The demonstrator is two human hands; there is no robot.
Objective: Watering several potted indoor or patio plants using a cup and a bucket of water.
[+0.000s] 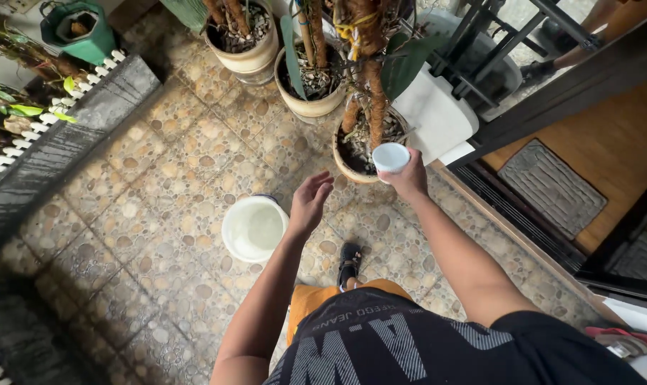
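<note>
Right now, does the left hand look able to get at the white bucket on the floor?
Probably yes. The left hand is open and empty, hovering just beside the white bucket, with nothing between them; it sits above the rim, so reaching down seems needed.

Right hand (409, 178) holds white cup (390, 157) over potted plant (362, 146); left hand (309, 203) spread above bucket (254, 228)

cup (391, 156) base hidden, green pot (78, 30) cropped
</note>
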